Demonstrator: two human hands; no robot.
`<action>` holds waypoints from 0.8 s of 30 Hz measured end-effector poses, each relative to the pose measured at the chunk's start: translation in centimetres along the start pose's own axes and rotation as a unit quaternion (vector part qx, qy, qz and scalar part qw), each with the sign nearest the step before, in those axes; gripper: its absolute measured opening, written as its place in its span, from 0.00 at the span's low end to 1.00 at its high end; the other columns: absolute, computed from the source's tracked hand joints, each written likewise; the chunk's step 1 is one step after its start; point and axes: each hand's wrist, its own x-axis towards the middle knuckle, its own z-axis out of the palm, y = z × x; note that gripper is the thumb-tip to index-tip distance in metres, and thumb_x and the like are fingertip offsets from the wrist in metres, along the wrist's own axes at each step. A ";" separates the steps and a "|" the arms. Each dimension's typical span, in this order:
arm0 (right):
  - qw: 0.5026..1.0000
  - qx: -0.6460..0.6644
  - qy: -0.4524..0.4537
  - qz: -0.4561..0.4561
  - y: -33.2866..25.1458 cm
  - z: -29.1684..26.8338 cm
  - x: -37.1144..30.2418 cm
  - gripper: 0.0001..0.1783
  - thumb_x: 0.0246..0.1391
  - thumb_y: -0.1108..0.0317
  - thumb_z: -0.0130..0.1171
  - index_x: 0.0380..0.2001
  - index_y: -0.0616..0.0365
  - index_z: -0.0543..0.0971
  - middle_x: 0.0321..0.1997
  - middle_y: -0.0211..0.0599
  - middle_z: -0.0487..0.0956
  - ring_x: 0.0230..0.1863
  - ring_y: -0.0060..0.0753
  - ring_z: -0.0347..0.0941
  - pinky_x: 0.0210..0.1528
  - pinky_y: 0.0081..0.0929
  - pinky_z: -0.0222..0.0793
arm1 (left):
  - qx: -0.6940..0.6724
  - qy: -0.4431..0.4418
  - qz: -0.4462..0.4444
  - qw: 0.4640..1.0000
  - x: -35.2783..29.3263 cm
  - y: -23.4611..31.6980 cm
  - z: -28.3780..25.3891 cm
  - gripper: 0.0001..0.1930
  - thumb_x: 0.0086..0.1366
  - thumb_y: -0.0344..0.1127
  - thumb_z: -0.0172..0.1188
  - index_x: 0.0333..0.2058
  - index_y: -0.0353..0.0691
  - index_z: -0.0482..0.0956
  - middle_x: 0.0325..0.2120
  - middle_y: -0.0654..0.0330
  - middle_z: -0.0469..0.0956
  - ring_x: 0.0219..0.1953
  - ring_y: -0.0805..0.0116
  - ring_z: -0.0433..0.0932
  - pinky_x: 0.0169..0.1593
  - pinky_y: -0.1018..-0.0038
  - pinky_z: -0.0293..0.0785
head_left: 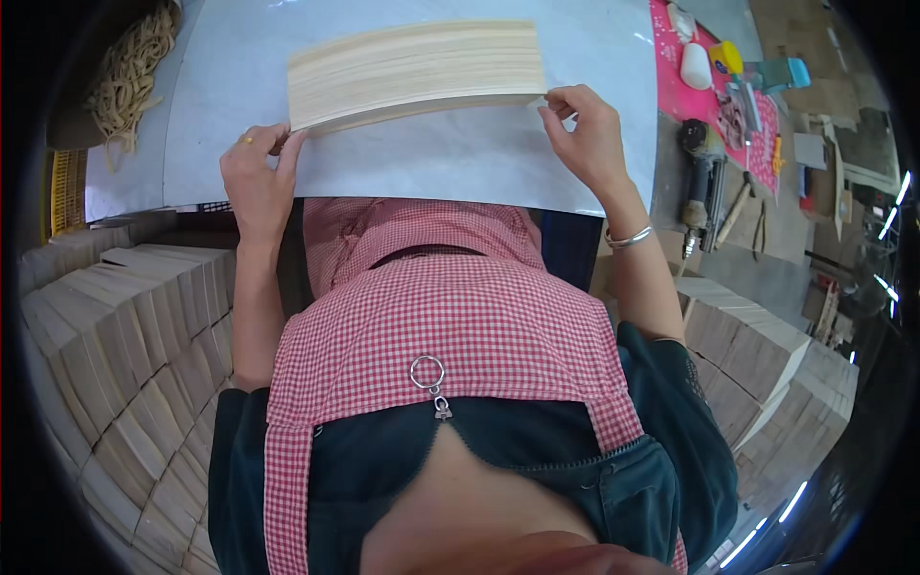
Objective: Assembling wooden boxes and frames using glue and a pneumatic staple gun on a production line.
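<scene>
A bundle of thin, pale wooden slats (417, 67) lies lengthwise across the white tabletop in front of me, its long layered side facing up. My left hand (259, 177) pinches the bundle's near left corner between thumb and fingers. At the near right corner, the thumb and bent fingers of my right hand (589, 134) close on the other end. Part of the fingertips on both hands is hidden against the wood.
Tangled tan strips (134, 72) fill a box at the far left. A nail gun (704, 177) and a hammer (735, 211) lie right of the white tabletop (412, 177). Beyond stand a white bottle (696, 67) and a yellow tub (726, 57). Stacked wood bundles (125, 345) flank me.
</scene>
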 end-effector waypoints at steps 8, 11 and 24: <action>1.000 -0.026 0.003 -0.008 -1.1 -0.2 0.6 0.05 0.49 0.79 0.67 0.32 0.66 0.84 0.29 0.34 0.81 0.26 0.26 0.72 0.30 0.21 0.69 | 0.012 -0.011 -0.023 1.000 -0.4 -0.1 -0.2 0.07 0.56 0.28 0.71 0.32 0.32 0.85 0.24 0.59 0.81 0.24 0.65 0.75 0.36 0.71 0.72; 0.999 -0.020 -0.039 -0.005 -1.1 -0.8 1.2 0.02 0.50 0.79 0.66 0.28 0.66 0.84 0.27 0.34 0.81 0.24 0.26 0.70 0.29 0.21 0.68 | 0.019 -0.006 -0.008 1.000 -0.5 0.0 -0.3 0.07 0.57 0.28 0.71 0.33 0.32 0.85 0.24 0.59 0.81 0.25 0.65 0.74 0.38 0.72 0.71; 0.996 0.006 -0.081 0.046 -0.7 -1.7 2.5 0.05 0.53 0.77 0.64 0.34 0.65 0.85 0.26 0.32 0.80 0.22 0.24 0.68 0.27 0.21 0.65 | 0.089 -0.057 -0.022 0.994 0.0 0.8 -1.9 0.08 0.58 0.31 0.70 0.35 0.35 0.85 0.26 0.60 0.82 0.25 0.65 0.73 0.41 0.72 0.70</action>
